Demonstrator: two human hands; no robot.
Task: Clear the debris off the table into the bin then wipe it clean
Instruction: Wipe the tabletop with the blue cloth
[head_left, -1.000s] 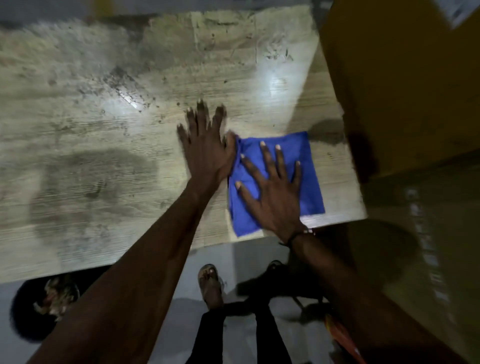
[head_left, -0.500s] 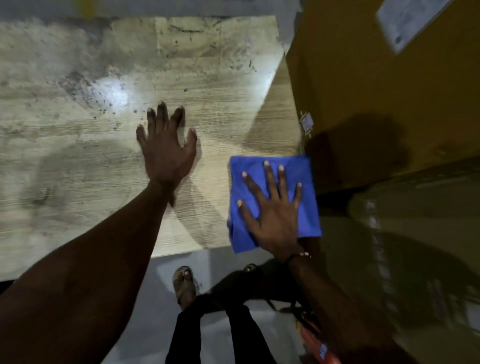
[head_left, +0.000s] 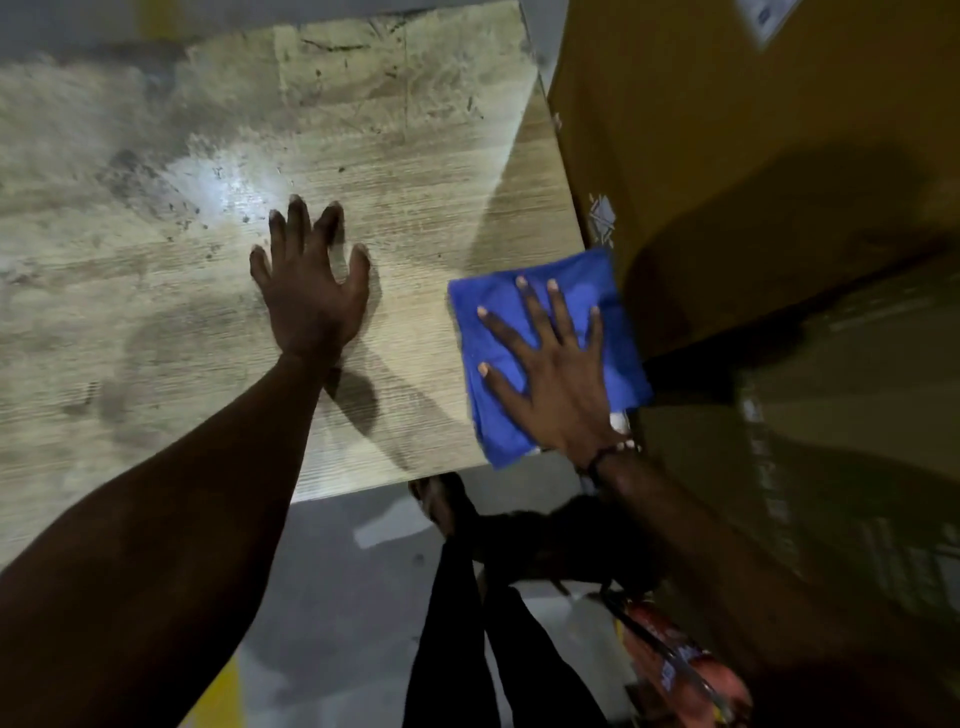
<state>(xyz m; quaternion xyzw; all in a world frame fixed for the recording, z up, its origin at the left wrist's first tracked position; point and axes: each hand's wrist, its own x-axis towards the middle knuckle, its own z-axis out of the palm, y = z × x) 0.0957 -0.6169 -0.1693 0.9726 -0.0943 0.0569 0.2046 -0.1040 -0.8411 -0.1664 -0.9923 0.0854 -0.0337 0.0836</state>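
While right hand (head_left: 558, 384) lies flat on blue cloth (head_left: 540, 358), fingers straight and spread, cloth sits at near right corner of table (head_left: 156, 291), partly over edge. Left hand (head_left: 309, 291) flat on bare tabletop, fingers spread, holding nothing. Big brown box (head_left: 753, 156) stands just beside table, touching cloth.

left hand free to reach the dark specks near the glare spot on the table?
Probably yes. The left hand lies flat on the table just short of the specks, with bare tabletop between. The right hand presses the blue cloth well aside.
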